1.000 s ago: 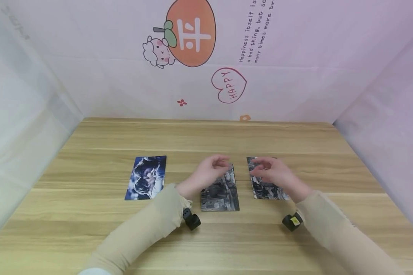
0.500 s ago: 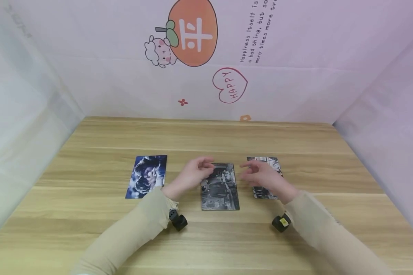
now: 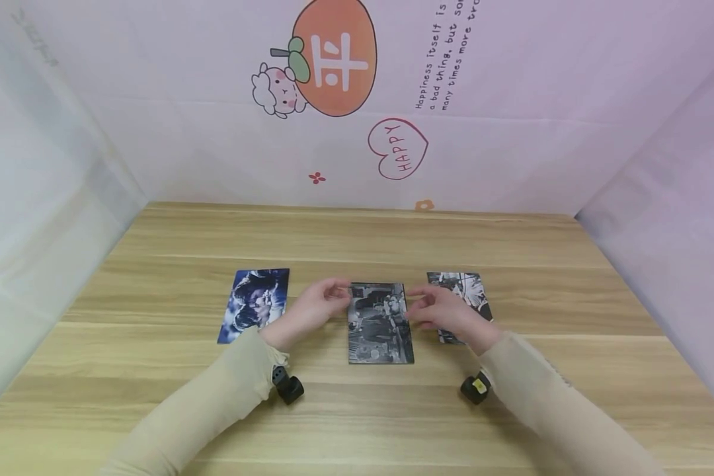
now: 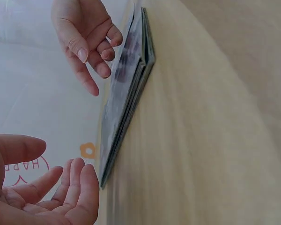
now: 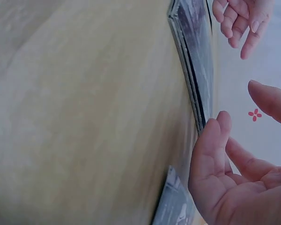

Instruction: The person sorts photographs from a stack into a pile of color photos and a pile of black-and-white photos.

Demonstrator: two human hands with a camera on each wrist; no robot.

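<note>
A black-and-white picture card [image 3: 381,334] lies in the middle of the wooden table. From the side, in the left wrist view, it shows as a stack of thin cards [image 4: 124,89] with slight gaps between the layers. My left hand [image 3: 317,305] hovers at its left edge, fingers loosely bent and holding nothing. On the other side, my right hand [image 3: 443,311] has its fingertips close to the stack's right edge; whether they touch it I cannot tell. Under that hand lies another black-and-white card [image 3: 467,291], partly hidden.
A blue-toned picture card [image 3: 256,301] lies left of the stack, partly behind my left wrist. Black wrist cameras [image 3: 289,389] hang beneath both wrists. A white printed cloth [image 3: 494,158] rises behind the table's far edge [image 3: 357,207].
My left hand has moved left, off the middle stack to its left edge. My right hand has come left from the right-hand card toward the stack's right edge. The cards stay put.
</note>
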